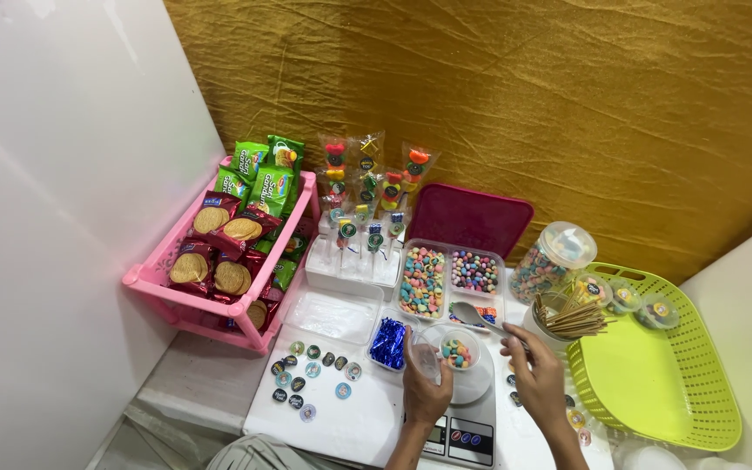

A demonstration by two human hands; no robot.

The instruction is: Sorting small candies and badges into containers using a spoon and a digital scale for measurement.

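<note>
Clear plastic is the small cup (453,350) that stands on the white kitchen scale (463,409), with some coloured candies inside it. The left hand (424,387) comes up from the lower edge and rests at the left side of the cup; its fingers (412,348) are curled around the cup wall and touch it. The right hand (540,376) is just to the right of the cup, wrist bent, and its fingers are closed in a pinch on the handle of a metal spoon (472,315), whose bowl is just behind the cup. The scale sits on a white table (367,418). Behind the cup is a divided clear tray (450,278) of candies, and a mustard cloth (524,96) covers the wall.
</note>
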